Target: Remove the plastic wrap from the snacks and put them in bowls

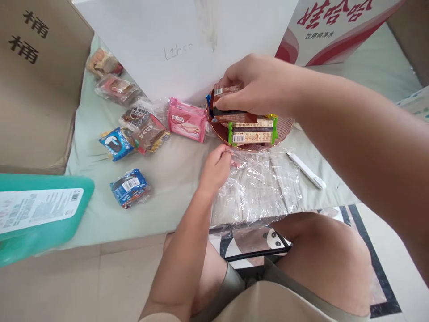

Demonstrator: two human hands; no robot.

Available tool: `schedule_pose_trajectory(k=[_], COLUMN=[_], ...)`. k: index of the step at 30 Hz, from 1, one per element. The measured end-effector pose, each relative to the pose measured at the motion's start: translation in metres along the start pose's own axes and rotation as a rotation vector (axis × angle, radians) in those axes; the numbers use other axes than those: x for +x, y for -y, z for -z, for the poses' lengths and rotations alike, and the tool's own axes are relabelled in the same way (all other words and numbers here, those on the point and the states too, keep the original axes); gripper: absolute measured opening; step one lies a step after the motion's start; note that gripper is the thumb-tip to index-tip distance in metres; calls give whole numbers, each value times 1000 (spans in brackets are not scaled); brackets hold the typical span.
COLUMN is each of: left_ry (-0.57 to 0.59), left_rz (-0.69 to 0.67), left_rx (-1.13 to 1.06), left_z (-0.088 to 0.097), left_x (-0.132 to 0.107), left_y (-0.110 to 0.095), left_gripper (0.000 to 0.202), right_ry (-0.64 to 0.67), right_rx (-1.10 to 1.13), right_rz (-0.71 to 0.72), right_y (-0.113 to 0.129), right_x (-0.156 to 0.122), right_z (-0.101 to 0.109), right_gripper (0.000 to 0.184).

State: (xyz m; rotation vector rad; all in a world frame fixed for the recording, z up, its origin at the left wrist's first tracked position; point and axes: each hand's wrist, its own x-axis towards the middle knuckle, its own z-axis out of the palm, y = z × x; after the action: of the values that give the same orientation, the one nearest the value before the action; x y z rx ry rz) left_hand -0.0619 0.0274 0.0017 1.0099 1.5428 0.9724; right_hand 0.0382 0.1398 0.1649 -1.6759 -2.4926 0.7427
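My right hand (248,87) is closed around a brown snack packet (231,116), over the left part of a ribbed, gold-rimmed bowl (284,132). Inside the bowl, a green-ended cracker packet (253,132) lies in front of the brown one. My left hand (217,167) is closed just below the bowl's near rim. Its fingers pinch the edge of a crumpled clear plastic bag (261,183), which spreads to the right over the cloth. A pink nabati wafer packet (187,120) rests left of the bowl.
Several snack packets (134,118) lie at the left, with a blue packet (130,187) nearer me. A white box cutter (306,171) sits right of the plastic. Behind stand a white box (181,40) and a red-and-white carton (328,36). At left are a cardboard box (36,89) and a green container (80,188).
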Motion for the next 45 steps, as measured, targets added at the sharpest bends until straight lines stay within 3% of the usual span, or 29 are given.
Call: schedule_pose_trajectory(k=[3,6,10,15,18,21,24,27,29,30,31,34,41,45], left_ry=[6,8,7,-1,19,46,118,212,261,286,309,336,38,-255], left_rz=[3,-13,-47,-31,-10,-18,5,22,37,51,67,79,-141,-234], left_rx=[-20,-8,-3,-13,-15,-30,-53,-83,-91,-91,-87,-48,157,-36], left_z=[1,2,0,-4,-4,-1,4,12,16,18,19,24,40,46], left_x=[1,0,0,0,0,-1,-2,-5,-8,-9,-11,-14,-13,-12], left_y=[1,3,4,2,1,1,-1,-6,-10,-12,-13,-14,-5,-9], left_gripper=[13,13,15,15,13,12,12,12,12,12,12,9,12,14], right_ry=[-303,-565,-689,-687,-656,-540,-496,-480,-390,-371,-356,-415,-609,-680], right_rx=[96,198,200,112,97,91,141,472,676,676,645,580,717,704], right_rz=[-4,-83,-183,-301,-218,-96,45,193,228,216,193,135,-103,-186], right_y=[-30,-82,-130,-128,-130,-141,-148,-154,-158,-159,-160,-157,-159,-165], right_x=[-24,-40,-37,-14,-4,-7,-38,-89,-117,-127,-133,-133,-125,-128], right_z=[6,3,-13,-28,-33,-34,-36,-56,-81,-96,-110,-139,-143,-142], right_gripper=[15,19,39,43,32,18,8,26,47,55,52,14,17,21])
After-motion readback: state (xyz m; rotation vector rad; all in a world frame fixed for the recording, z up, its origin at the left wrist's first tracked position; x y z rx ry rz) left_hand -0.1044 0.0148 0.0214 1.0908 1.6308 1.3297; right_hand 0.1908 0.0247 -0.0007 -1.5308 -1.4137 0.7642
